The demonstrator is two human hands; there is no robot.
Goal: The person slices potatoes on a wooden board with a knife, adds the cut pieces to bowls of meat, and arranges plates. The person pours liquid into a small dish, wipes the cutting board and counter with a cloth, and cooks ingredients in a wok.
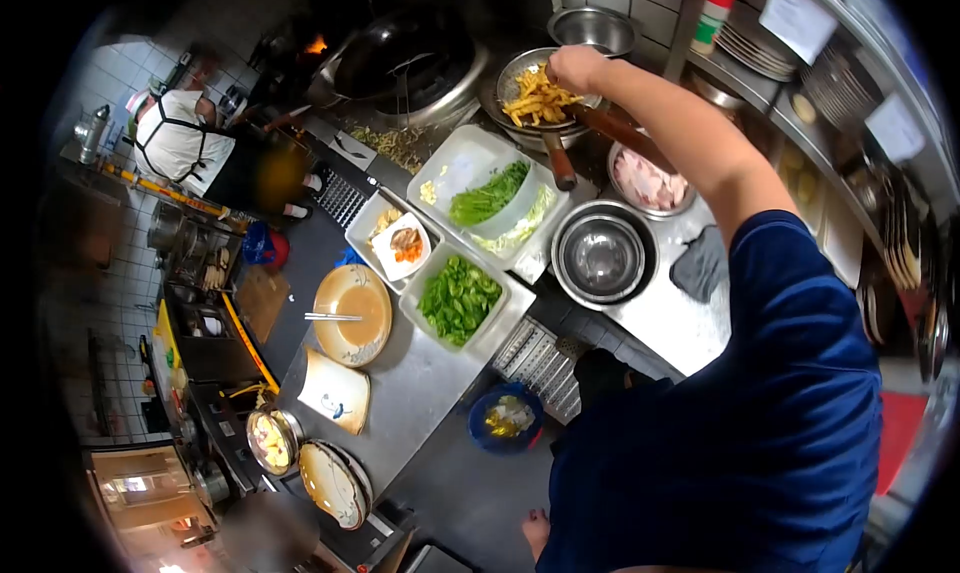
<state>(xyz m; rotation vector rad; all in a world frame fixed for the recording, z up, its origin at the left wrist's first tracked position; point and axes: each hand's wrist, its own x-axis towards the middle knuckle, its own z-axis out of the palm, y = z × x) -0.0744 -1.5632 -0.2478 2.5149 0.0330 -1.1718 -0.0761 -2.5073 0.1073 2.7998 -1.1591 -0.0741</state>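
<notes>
My right hand [574, 71] is closed at the rim of a round strainer [512, 70] that holds yellow-brown fried strips [540, 100]; what its fingers grip is hidden. A wooden handle [628, 139] runs beneath my right forearm. Below the strainer is another wooden handle [562, 165]. Low in the view, my left hand [537, 529] hangs beside my body, partly visible, its fingers curled with nothing seen in them. Near the strainer are a bowl of pale pink meat [648, 180] and nested metal bowls [603, 253].
A large black wok [405, 68] stands on the stove. Trays of leafy greens [490, 193] and green peppers [458, 300] line the counter, with a brown-liquid bowl [375, 318] nearby. A blue bin [483, 433] is on the floor. Another person [185, 138] stands at the left.
</notes>
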